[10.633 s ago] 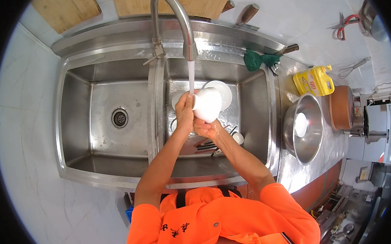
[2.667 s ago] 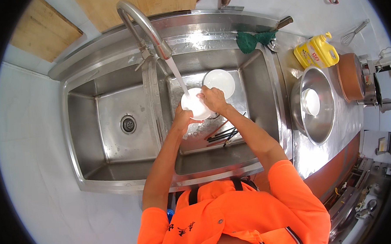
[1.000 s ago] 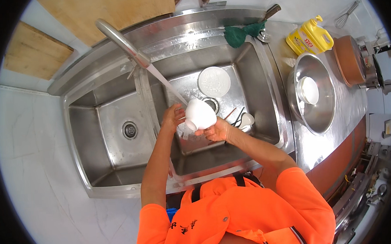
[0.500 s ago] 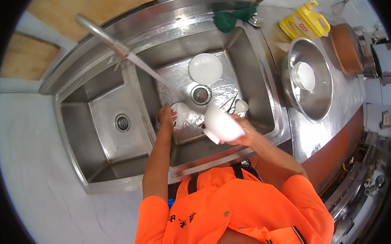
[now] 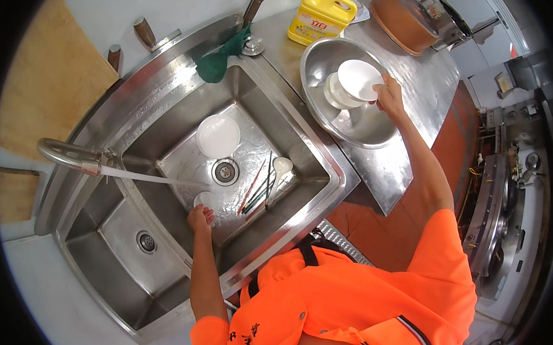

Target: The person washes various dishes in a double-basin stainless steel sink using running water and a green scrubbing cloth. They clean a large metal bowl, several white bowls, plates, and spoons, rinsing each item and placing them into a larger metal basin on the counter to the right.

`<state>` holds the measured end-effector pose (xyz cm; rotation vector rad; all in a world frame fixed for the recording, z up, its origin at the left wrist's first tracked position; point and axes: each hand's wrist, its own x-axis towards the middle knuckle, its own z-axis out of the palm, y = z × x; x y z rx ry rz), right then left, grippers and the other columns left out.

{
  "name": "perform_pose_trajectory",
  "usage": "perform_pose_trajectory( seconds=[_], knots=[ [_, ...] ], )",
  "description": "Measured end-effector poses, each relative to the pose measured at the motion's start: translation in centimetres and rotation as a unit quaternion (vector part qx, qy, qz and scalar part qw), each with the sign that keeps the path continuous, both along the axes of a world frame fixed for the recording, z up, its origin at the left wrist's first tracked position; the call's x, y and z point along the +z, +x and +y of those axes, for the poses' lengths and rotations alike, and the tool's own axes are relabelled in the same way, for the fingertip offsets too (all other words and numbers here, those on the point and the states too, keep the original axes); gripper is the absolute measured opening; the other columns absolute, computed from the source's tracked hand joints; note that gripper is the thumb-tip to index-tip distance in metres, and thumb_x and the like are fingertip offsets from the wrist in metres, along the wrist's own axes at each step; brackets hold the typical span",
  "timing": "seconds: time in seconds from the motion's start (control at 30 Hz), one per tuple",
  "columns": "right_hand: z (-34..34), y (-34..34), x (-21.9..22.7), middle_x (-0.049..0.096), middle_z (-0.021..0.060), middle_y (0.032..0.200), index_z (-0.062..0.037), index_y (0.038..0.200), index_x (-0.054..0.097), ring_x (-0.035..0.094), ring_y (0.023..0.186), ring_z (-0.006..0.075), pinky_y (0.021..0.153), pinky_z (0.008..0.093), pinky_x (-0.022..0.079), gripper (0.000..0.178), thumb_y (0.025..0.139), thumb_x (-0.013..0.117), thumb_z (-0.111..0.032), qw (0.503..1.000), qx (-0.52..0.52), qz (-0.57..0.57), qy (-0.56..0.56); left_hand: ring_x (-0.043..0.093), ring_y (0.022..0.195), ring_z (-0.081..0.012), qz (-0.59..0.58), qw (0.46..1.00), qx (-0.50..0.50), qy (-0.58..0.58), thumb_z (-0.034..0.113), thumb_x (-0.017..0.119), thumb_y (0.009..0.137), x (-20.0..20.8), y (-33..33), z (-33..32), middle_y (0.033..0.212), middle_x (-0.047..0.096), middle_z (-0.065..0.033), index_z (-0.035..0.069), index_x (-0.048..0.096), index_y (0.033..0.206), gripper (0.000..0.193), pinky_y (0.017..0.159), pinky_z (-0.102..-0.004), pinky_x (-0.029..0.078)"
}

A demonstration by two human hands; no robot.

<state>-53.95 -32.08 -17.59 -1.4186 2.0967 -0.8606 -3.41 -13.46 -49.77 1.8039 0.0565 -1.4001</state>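
Observation:
Over the large steel basin (image 5: pixel 373 135), my right hand (image 5: pixel 390 95) grips a white bowl (image 5: pixel 360 79) by its rim. The held bowl partly covers other white bowls (image 5: pixel 336 91) inside the basin. Down in the right sink (image 5: pixel 183 149), my left hand (image 5: pixel 199 219) has its fingers closed on a small white bowl (image 5: pixel 205 201), near the running water. A white plate (image 5: pixel 218 137) lies by the drain. Several chopsticks (image 5: pixel 257 187) and a white spoon (image 5: pixel 282 166) rest on the sink floor.
The running faucet (image 5: pixel 72 158) reaches over from the far left. Beside the right sink is a second sink (image 5: pixel 116 241). A green cloth (image 5: pixel 213 67) hangs at the back rim. A yellow jug (image 5: pixel 320 16) and a brown pot (image 5: pixel 402 20) stand behind the basin.
My right hand has carried the white bowl from above the sink rightward to the basin. My left hand stays at the small bowl in the sink. The view has turned to the right.

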Motion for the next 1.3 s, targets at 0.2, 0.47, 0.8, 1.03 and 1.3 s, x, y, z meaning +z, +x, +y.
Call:
perform_pose_trajectory(
  seconds=[0.2, 0.47, 0.8, 1.03, 1.3],
  knots=[
    [-3.1, -3.2, -5.6, 0.058, 0.0148, 0.055, 0.0071, 0.096, 0.050, 0.048, 0.035, 0.0162, 0.032, 0.0301, 0.035, 0.029, 0.073, 0.042, -0.009, 0.997, 0.030, 0.024, 0.068, 0.052, 0.045, -0.0167, 0.015, 0.996, 0.080, -0.021, 0.011, 0.050, 0.084, 0.3, 1.2, 1.4, 0.065, 0.052, -0.0072, 0.004, 0.052, 0.090, 0.009, 0.034, -0.0262, 0.038],
    [-4.3, -3.0, -6.8, 0.055, 0.0118, 0.057, 0.0050, 0.104, 0.048, 0.044, 0.033, 0.0137, 0.027, 0.0267, 0.029, 0.033, 0.074, 0.048, -0.009, 0.989, 0.018, 0.093, 0.113, 0.061, 0.064, -0.0264, -0.332, 0.934, -0.127, 0.041, 0.002, 0.053, 0.073, -4.4, 0.8, 3.9, 0.080, 0.062, -0.0140, 0.002, 0.058, 0.097, 0.024, 0.055, -0.0350, 0.049],
    [-4.7, -5.7, -8.4, 0.058, 0.0166, 0.069, 0.0048, 0.115, 0.044, 0.051, 0.039, 0.0189, 0.036, 0.0307, 0.040, 0.049, 0.083, 0.052, -0.031, 0.954, 0.056, 0.234, 0.177, 0.057, 0.095, -0.0323, -0.482, 0.762, -0.418, 0.109, 0.020, 0.068, 0.073, -3.7, -1.9, -0.2, 0.101, 0.058, -0.0169, 0.002, 0.054, 0.100, 0.035, 0.082, -0.0399, 0.046],
    [-3.7, -2.4, -3.1, 0.055, 0.0060, 0.059, -0.0037, 0.128, 0.040, 0.048, 0.040, 0.0116, 0.037, 0.0255, 0.038, 0.050, 0.090, 0.048, -0.034, 0.954, 0.024, 0.272, 0.123, 0.058, 0.089, -0.0364, -0.491, 0.749, -0.434, 0.098, 0.009, 0.060, 0.074, -5.6, -1.7, -0.7, 0.094, 0.059, -0.0209, 0.000, 0.044, 0.108, 0.039, 0.076, -0.0451, 0.048],
    [3.4, 9.9, 3.8, 0.057, 0.0071, 0.068, -0.0015, 0.118, 0.051, 0.049, 0.055, 0.0071, 0.050, 0.0202, 0.040, 0.029, 0.090, 0.049, -0.008, 0.923, 0.150, 0.148, -0.322, 0.058, 0.087, -0.0413, -0.424, 0.828, -0.348, 0.117, 0.010, 0.057, 0.076, -4.8, -1.1, -0.3, 0.091, 0.060, -0.0266, -0.003, 0.046, 0.108, 0.036, 0.075, -0.0462, 0.047]
  ],
)
